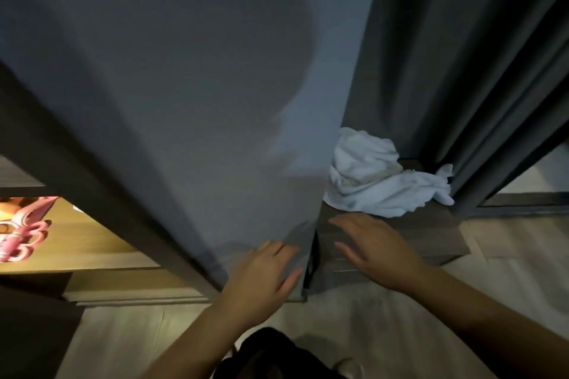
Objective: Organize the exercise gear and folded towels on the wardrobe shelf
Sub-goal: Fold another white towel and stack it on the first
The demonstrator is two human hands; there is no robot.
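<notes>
Grey wardrobe door (184, 86) ahead: left hand (261, 274) flat on it, right hand (369, 249) spread, seemingly hovering near a crumpled white towel (375, 181).

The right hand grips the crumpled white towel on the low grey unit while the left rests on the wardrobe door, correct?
Not quite. The head view shows the right hand open and short of the white towel, gripping nothing; the left hand does rest on the wardrobe door.

No text, label, brand, number or sign can be read anywhere here.
</notes>
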